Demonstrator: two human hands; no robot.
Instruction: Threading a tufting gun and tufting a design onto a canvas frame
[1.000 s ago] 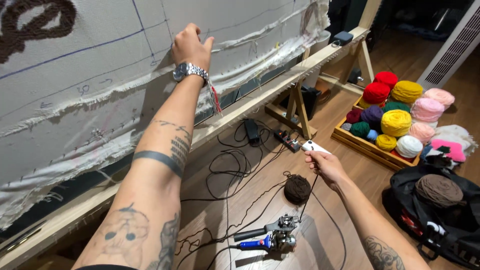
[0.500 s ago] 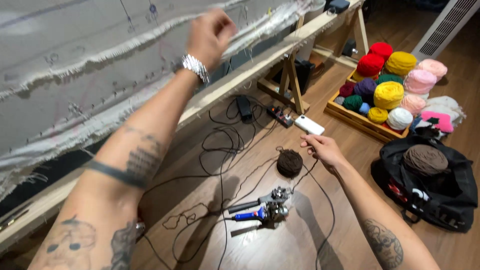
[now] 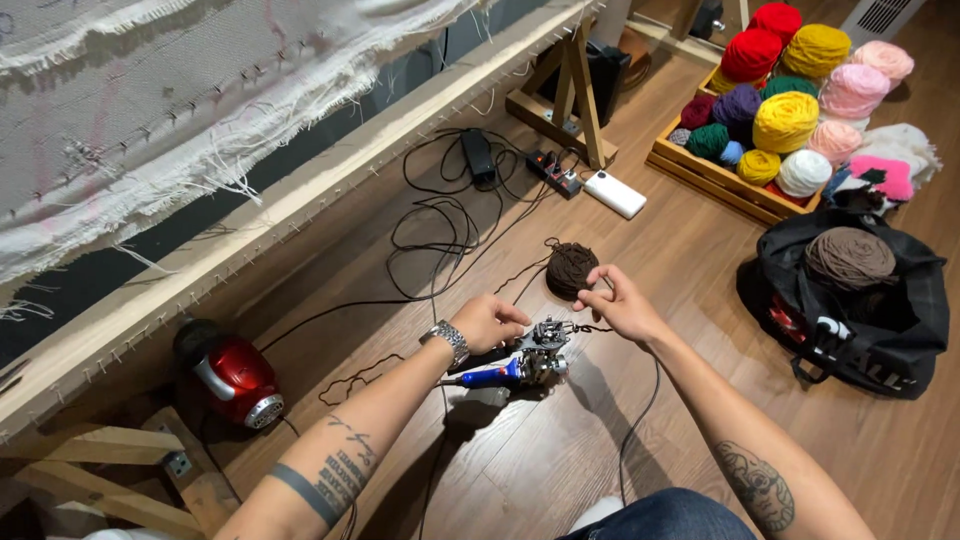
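Observation:
A tufting gun (image 3: pixel 522 365) with a blue handle lies on the wooden floor. My left hand (image 3: pixel 488 322), with a metal watch on the wrist, is closed on the gun's rear part. My right hand (image 3: pixel 618 303) pinches a thin dark brown yarn strand (image 3: pixel 592 327) just by the gun's front. That strand runs from a dark brown yarn ball (image 3: pixel 571 269) lying on the floor just beyond my right hand.
A wooden frame beam (image 3: pixel 300 200) holding white cloth (image 3: pixel 150 110) runs across the left. A red device (image 3: pixel 233 376), black cables (image 3: pixel 440 225), a power strip (image 3: pixel 556 173), a white box (image 3: pixel 615 193), a crate of coloured yarn balls (image 3: pixel 775 120) and a black bag (image 3: pixel 860 300) surround the spot.
My left hand came down off the cloth on the frame to the tufting gun. My right hand moved from the white box toward the gun and took the yarn strand. The view tilted down.

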